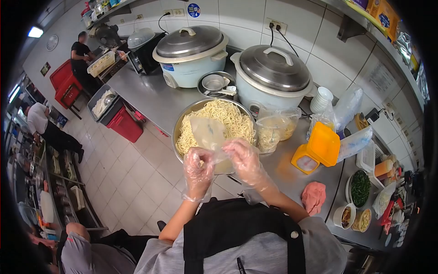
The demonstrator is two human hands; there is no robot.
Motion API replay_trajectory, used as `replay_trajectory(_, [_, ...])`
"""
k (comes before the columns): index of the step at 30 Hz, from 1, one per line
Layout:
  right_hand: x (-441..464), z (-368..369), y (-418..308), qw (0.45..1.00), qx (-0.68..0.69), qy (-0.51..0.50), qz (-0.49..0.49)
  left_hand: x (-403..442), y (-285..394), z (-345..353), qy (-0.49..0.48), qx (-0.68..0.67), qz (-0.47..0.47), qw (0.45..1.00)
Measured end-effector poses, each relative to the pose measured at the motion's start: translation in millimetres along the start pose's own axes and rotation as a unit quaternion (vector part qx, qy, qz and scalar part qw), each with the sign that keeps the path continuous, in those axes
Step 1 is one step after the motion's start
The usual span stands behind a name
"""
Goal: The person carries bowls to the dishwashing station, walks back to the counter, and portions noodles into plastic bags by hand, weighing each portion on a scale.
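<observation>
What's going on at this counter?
Someone in clear plastic gloves has both hands, left hand and right hand, on a translucent plastic bag over a big metal bowl of noodles. The bag looks flat, probably unfilled. Two bags with noodles inside stand right of the bowl, near an orange dial scale. Behind are two lidded cookers.

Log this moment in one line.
left gloved hand: holds translucent plastic bag; right gloved hand: same bag; below: yellow noodles in round steel bowl
</observation>
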State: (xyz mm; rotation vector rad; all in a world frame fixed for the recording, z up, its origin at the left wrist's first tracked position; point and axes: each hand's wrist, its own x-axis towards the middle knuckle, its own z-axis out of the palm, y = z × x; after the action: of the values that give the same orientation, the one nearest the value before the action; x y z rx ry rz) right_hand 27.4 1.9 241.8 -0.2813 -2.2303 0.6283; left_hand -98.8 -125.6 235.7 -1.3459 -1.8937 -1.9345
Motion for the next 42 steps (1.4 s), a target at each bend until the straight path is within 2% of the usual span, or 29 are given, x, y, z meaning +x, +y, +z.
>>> replay_trajectory(1, [-1, 4, 4, 0.947, 0.24, -0.047, 0.211, 1, -1, -2, -0.014, 0.064, 0.04, 0.997])
replay_trajectory(2, [-1, 6, 4, 0.791, 0.454, -0.089, 0.4, -4, -16, -5, -0.015, 0.065, 0.038, 0.997])
replay_trajectory(3, [-1, 4, 1, 0.79, 0.454, -0.09, 0.403, -16, -42, -9, -0.038, -0.026, -0.089, 0.995])
replay_trajectory(4, [5, -1, -7, 0.698, 0.561, -0.107, 0.433, -16, -42, -14, -0.06, -0.115, -0.213, 0.968])
replay_trajectory(5, [11, -4, -10, 0.592, 0.656, -0.121, 0.452, -19, -38, -20, -0.049, -0.302, -0.323, 0.895])
replay_trajectory(6, [16, -3, -6, 0.593, 0.656, -0.121, 0.452, -18, -35, -24, -0.049, -0.303, -0.323, 0.895])
replay_trajectory(8, [26, 2, 3, 0.622, 0.595, -0.157, 0.484, 12, 15, -36, 0.067, -0.535, -0.525, 0.659])
replay_trajectory(10, [42, 3, 3, 0.641, 0.609, -0.151, 0.443, 11, 5, -58, 0.06, -0.589, -0.478, 0.649])
replay_trajectory(12, [63, 6, 7, 0.658, 0.623, -0.142, 0.399, -3, -43, -72, -0.089, -0.421, -0.212, 0.877])
replay_trajectory(13, [76, 9, 12, 0.73, 0.572, -0.197, 0.317, 2, -39, -74, -0.056, -0.203, -0.164, 0.964])
replay_trajectory(14, [86, 13, 15, 0.788, 0.513, -0.25, 0.23, 9, -30, -75, -0.052, -0.2, -0.167, 0.964])
replay_trajectory(15, [93, 15, 22, 0.785, 0.515, -0.255, 0.23, 18, -17, -76, 0.039, -0.122, -0.168, 0.978])
replay_trajectory(16, [98, 16, 31, 0.919, 0.309, -0.2, 0.139, 21, -11, -79, 0.127, -0.041, -0.165, 0.977])
replay_trajectory(17, [99, 20, 37, 0.988, 0.08, -0.129, 0.037, 18, -17, -88, 0.119, -0.002, -0.108, 0.987])
replay_trajectory(18, [94, 28, 41, 0.987, 0.082, -0.13, 0.035, 15, -18, -96, 0.121, 0.0, -0.107, 0.987])
replay_trajectory(20, [78, 52, 48, 0.95, -0.167, -0.252, 0.073, 6, -19, -109, 0.134, 0.038, -0.159, 0.977])
replay_trajectory(22, [72, 69, 52, 0.923, -0.224, -0.304, 0.079, -15, -39, -117, 0.16, 0.031, -0.176, 0.971])
replay_trajectory(24, [76, 64, 61, 0.922, -0.039, -0.354, 0.153, -29, -51, -122, 0.137, 0.231, -0.064, 0.961])
replay_trajectory(25, [64, 68, 80, 0.959, 0.037, -0.257, 0.113, -35, -50, -122, 0.142, 0.23, -0.062, 0.961])
replay_trajectory(26, [65, 61, 83, 0.96, 0.038, -0.255, 0.108, -41, -48, -124, 0.139, 0.232, -0.098, 0.958])
replay_trajectory(28, [76, 53, 85, 0.889, 0.365, -0.179, 0.209, -41, -46, -129, 0.145, 0.237, -0.127, 0.952])
replay_trajectory(30, [87, 45, 85, 0.902, 0.381, -0.121, 0.166, -43, -43, -132, 0.155, 0.256, -0.104, 0.949])
replay_trajectory(32, [102, 18, 62, 0.991, 0.088, -0.066, 0.077, -39, -25, -135, 0.14, 0.279, -0.108, 0.944])
replay_trajectory(33, [119, 16, 67, 0.98, -0.045, -0.176, 0.086, -37, -19, -136, 0.118, 0.299, -0.111, 0.94])
replay_trajectory(34, [120, 21, 65, 0.979, -0.042, -0.179, 0.082, -38, -17, -135, 0.122, 0.303, -0.113, 0.938])
replay_trajectory(36, [116, 38, 66, 0.926, -0.148, -0.308, 0.157, -38, -16, -134, 0.118, 0.274, -0.137, 0.945])
replay_trajectory(37, [101, 56, 80, 0.924, -0.222, -0.299, 0.089, -41, -18, -133, 0.122, 0.276, -0.136, 0.943])
replay_trajectory(40, [96, 65, 82, 0.921, -0.222, -0.308, 0.089, -49, -34, -133, 0.121, 0.269, -0.153, 0.943])
replay_trajectory(42, [101, 53, 97, 0.936, -0.118, -0.312, 0.112, -47, -43, -133, 0.114, 0.223, -0.14, 0.958])
